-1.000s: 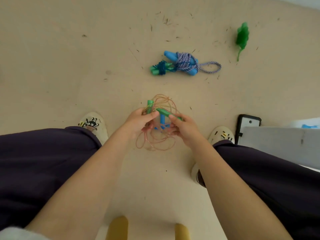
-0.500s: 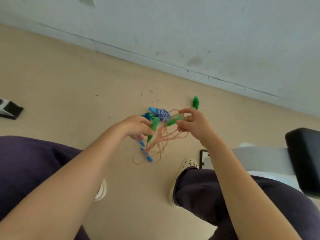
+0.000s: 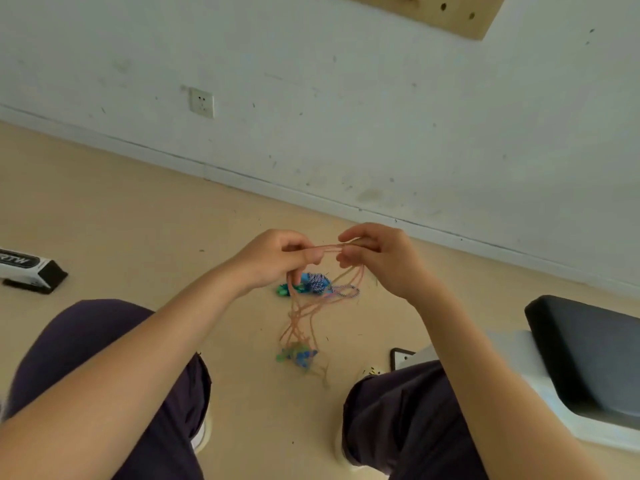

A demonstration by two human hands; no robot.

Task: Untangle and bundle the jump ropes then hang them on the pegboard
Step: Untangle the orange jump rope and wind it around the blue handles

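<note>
Half a second ago the green handles sat up between the two hands, with the cord bunched in loops just beneath them. Now the handles hang low — a blurred green and blue cluster (image 3: 297, 355) at the bottom of the cord, above the floor (image 3: 138, 209) between the knees — and the view has tilted upward, taking in more of the wall (image 3: 346, 98), a socket (image 3: 201, 102) and the corner of the wooden pegboard (image 3: 450, 12) at the top edge.

The left hand (image 3: 273, 259) and right hand (image 3: 379, 258) are held up side by side, near each other but not touching. Each pinches the thin pinkish jump rope (image 3: 304, 310) between thumb and curled fingers, and a short stretch of cord runs almost level from one hand to the other. Below that span the strands drop in several long loops, so the rope's long axis is now close to vertical, with the handle end pointing down at the floor. The strands cross and tangle partway down; how many there are I cannot tell.

Behind the hanging cord, on the floor, lies a bundled blue-and-white striped rope (image 3: 317, 284) with blue handles — its long axis roughly level in the view, a loop at its right end. A dark padded seat (image 3: 581, 355) stands at the right, and a black and white box (image 3: 31, 268) at the left.
</note>
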